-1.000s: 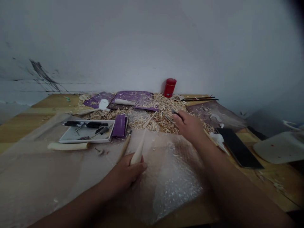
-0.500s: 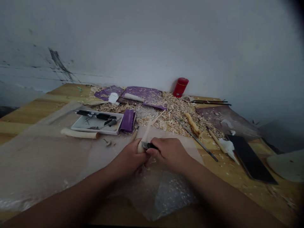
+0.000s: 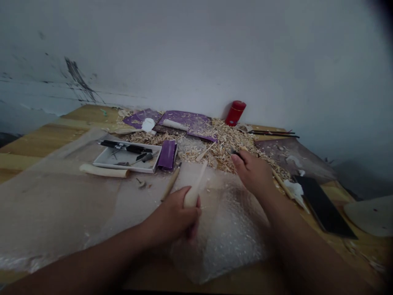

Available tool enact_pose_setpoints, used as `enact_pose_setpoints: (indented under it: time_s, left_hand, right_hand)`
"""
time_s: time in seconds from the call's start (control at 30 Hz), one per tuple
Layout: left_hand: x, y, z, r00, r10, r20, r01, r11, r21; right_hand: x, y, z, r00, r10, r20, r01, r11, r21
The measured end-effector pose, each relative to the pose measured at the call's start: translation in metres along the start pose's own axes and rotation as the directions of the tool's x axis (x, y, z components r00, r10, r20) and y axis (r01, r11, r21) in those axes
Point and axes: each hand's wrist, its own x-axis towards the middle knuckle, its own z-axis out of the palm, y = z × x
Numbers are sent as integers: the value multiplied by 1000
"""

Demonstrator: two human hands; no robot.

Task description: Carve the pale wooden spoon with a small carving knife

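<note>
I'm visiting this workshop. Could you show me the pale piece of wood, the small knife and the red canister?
Pale wooden piece (image 3: 194, 189): head view, on the part showing above the fist.
Carving knife (image 3: 236, 153): head view, on the dark handle end by the fingers.
Red canister (image 3: 235, 113): head view, on its body by the wall.

There's the pale cream of the wooden carving (image 3: 192, 196) in your left hand (image 3: 170, 219), and the black grip of the carving knife (image 3: 236, 153) showing at your right hand (image 3: 251, 172)! Below you, the clear bubble wrap (image 3: 233, 233) throws a fine dotted pattern, flecked with pale chips. Straw-gold wood shavings (image 3: 221, 149) heap up against purple sheets (image 3: 187, 123), a bright red canister (image 3: 235, 113) pops behind them, the tray (image 3: 125, 164) shows white, the pad (image 3: 322, 207) black, the table (image 3: 52, 143) honey-yellow with darker bands, and a black smear streaks across the grey-white wall (image 3: 184, 53).
</note>
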Motion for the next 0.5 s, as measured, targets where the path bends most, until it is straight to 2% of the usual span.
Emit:
enact_pose_setpoints:
  time_s: [0.07, 0.13, 0.17, 0.23, 0.33, 0.4, 0.5]
  left_hand:
    - [4, -1, -3, 1000, 10, 19, -9, 998, -66]
    - [8, -2, -6, 999, 51, 16, -49, 992, -113]
    - [10, -2, -7, 997, 72, 8, -70, 990, -122]
    - [13, -2, -8, 995, 99, -11, -99, 988, -115]
    - [12, -2, -10, 997, 75, -32, -78, 992, -97]
    - [10, -1, -11, 999, 34, -22, -36, 995, -88]
    - [7, 2, -12, 1000, 7, 6, -7, 997, -78]
  right_hand:
    - [-3, 0, -1, 999, -44, -5, 44, 998, 50]
    - [-10, -13, -1, 979, -197, 60, 189, 975, 114]
    - [-15, -21, -1, 951, -291, 102, 274, 950, 152]
    - [-22, -36, 1, 868, -468, 167, 424, 873, 240]
    - [-29, -48, 3, 776, -600, 197, 528, 787, 318]
    - [-30, -50, 4, 761, -621, 189, 551, 771, 320]
    - [-31, -51, 4, 783, -605, 144, 557, 785, 272]
